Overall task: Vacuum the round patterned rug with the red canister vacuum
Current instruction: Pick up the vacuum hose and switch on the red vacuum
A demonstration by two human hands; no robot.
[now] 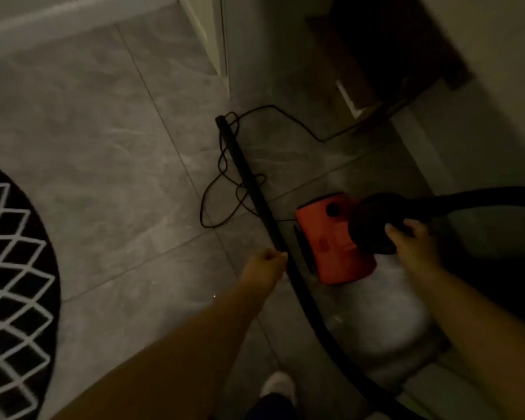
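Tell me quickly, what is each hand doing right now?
Left hand: grips the black wand.
Right hand: holds the black hose end over the red vacuum.

Vacuum right, rug far left on the floor.
The red canister vacuum (pixel 331 241) sits right of the black wand tube (pixel 249 183); the round patterned rug (pixel 9 283) lies well apart at left.

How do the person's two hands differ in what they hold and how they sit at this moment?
The left hand is curled around the thin black wand, which slants across the tile floor; the right hand grips the wide round black hose end over the red canister vacuum. The left sits nearer the round patterned rug; the right sits farther from it. Both hold vacuum parts.
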